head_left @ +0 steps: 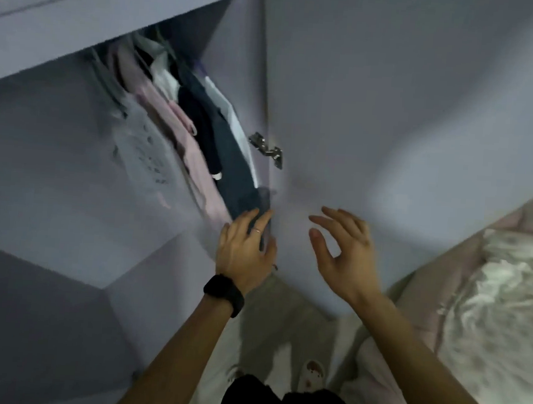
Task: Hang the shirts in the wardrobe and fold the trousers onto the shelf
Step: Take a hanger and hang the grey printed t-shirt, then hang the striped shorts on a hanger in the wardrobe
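I'm looking into the open wardrobe (82,25), its door (393,84) swinging wide in front of me. The bed (505,281) is running off the right edge. The shirts (181,132) are hanging inside, blurred, and a print on the white one (142,149) is smearing too much to read. My left hand (244,250) is lying on the hem of the dark shirt (230,155), and I cannot tell whether the thumb is pinching it. My right hand (343,254) is hovering spread, holding nothing, below the hinge (267,150).

Wardrobe door (392,100) smooth matt; hinge (267,150) shiny metal; shirts (201,128) soft cloth.
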